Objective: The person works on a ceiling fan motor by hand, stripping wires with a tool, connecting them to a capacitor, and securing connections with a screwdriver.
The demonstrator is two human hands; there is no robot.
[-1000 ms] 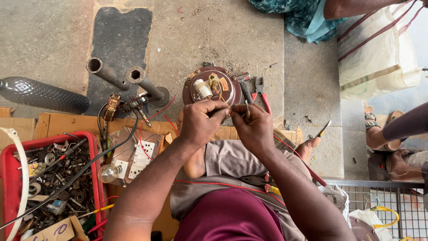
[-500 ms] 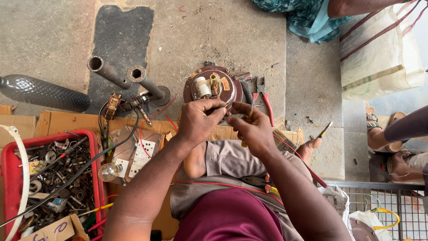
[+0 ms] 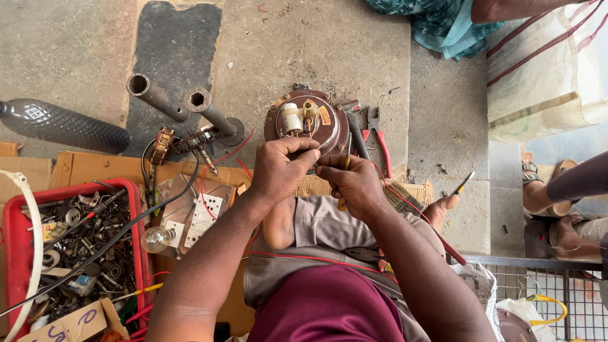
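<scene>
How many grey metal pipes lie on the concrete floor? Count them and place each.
2. One grey metal pipe lies left; the other grey metal pipe, with a round base, lies right beside it.

The round motor (image 3: 307,123) is dark maroon, with a white cylinder (image 3: 291,118) and a brass-coloured fitting on top and an orange-yellow label. The pliers (image 3: 379,134) beside it have red handles. Thin red wires (image 3: 221,158) cross brown cardboard (image 3: 82,168). The tray (image 3: 16,218) of grey metal scraps is red. The switch plate (image 3: 201,218) is white. A black bottle (image 3: 60,125) has a diamond-grid pattern. The person wears a maroon shirt (image 3: 329,313) and grey-brown trousers (image 3: 323,228). The floor (image 3: 316,44) is grey with one darker patch. The cloth (image 3: 437,25) above is teal and patterned.
</scene>
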